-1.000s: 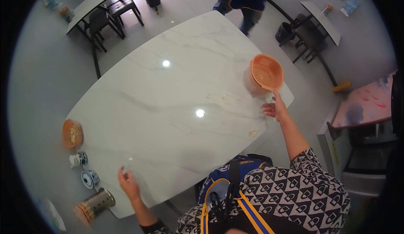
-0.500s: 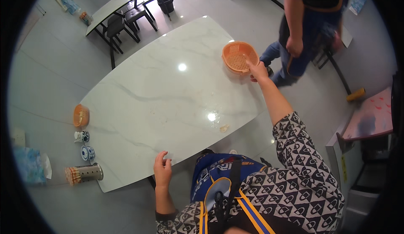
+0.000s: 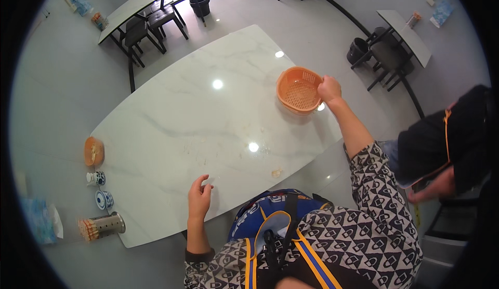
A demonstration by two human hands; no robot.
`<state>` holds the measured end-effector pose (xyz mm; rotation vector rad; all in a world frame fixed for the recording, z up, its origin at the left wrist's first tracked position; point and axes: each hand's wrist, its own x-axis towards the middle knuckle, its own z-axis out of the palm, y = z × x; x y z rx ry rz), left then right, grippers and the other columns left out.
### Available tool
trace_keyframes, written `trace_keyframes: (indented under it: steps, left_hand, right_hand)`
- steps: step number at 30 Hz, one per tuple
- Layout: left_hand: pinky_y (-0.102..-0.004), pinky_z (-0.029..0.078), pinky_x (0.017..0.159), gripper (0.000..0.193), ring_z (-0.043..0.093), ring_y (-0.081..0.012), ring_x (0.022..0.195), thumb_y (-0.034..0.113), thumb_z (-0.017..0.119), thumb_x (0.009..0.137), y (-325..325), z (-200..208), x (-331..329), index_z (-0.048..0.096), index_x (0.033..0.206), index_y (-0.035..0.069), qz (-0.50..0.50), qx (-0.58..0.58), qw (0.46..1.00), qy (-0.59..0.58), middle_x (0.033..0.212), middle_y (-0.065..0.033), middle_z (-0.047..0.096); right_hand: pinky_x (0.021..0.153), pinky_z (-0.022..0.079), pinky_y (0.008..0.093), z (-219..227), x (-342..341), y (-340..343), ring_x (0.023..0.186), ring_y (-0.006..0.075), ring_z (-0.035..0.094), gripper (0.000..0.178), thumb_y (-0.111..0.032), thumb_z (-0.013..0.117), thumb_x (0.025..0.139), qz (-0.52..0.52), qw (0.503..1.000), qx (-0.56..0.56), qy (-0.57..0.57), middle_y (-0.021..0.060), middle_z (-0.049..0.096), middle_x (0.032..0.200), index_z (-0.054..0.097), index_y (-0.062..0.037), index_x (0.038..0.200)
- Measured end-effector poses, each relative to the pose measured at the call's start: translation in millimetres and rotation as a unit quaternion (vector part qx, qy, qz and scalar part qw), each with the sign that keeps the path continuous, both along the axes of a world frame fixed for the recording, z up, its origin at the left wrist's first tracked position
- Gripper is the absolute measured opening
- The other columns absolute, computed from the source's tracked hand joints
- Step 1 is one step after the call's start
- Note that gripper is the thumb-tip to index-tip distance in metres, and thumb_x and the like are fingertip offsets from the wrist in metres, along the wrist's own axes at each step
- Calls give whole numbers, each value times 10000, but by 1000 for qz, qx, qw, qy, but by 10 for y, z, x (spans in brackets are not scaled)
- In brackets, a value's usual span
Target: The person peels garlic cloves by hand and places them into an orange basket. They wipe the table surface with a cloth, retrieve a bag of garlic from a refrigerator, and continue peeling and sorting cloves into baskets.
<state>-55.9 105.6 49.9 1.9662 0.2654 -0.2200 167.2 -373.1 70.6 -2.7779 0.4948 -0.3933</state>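
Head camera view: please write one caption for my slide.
Right hand gripping an orange perforated basket over a white marble-patterned table, with the left hand open and empty.

We see a smooth, glossy, marble-look surface point(image 3: 171, 148) gleaming with bright spots. At far right is a basket point(image 3: 300, 92) of moulded plastic with a soft sheen; at left, a glazed, ceramic-looking pot point(image 3: 105, 199) and a shiny metal cylinder point(image 3: 111, 224). Near us, apron point(image 3: 254, 213) and sleeve point(image 3: 371, 185) are cloth.

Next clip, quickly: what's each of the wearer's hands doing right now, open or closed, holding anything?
Left hand: open, fingers loosely bent, nothing visible in it.
Right hand: closed on the rim of the orange perforated basket.
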Motion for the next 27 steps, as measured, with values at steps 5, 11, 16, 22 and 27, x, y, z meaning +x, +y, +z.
trace_keyframes:
  steps: [5,11,16,22,27]
  left_hand:
    - [-277,502,759,324,630,-181,902,130,498,918,-236,289,443,518,1216,4,0,-157,986,55,1136,-115,595]
    - [-358,521,837,523,578,-217,1055,314,456,964,-780,715,866,297,1396,64,-19,-362,931,26,1302,-121,466]
    - [-390,513,872,585,526,-208,1146,439,382,971,-640,772,822,249,1425,94,-19,-412,911,-4,1330,-102,434]
    - [-317,505,824,547,545,-123,1041,418,365,977,-471,586,404,294,1412,95,27,-417,908,-3,1239,-64,501]
    - [-299,465,896,530,525,-153,1108,406,336,984,-491,440,64,352,1381,55,113,-419,901,18,1304,-84,482]
  right_hand:
    - [643,500,333,610,-179,218,704,199,634,207,-149,518,845,17,939,343,8,76,650,770,614,10,937]
    - [629,482,276,736,-521,1252,673,137,604,235,-136,564,824,193,903,382,-20,101,661,770,629,3,1001]
    - [564,461,295,436,-878,1872,595,171,590,266,-108,580,805,204,882,411,106,107,634,720,594,-22,1056]
    - [592,480,458,304,-1287,2124,686,364,586,281,-123,603,765,311,943,119,-32,129,580,811,480,-65,1011]
    - [600,479,440,429,-1534,2169,745,340,570,214,-153,617,765,346,930,119,41,130,528,806,473,-65,896]
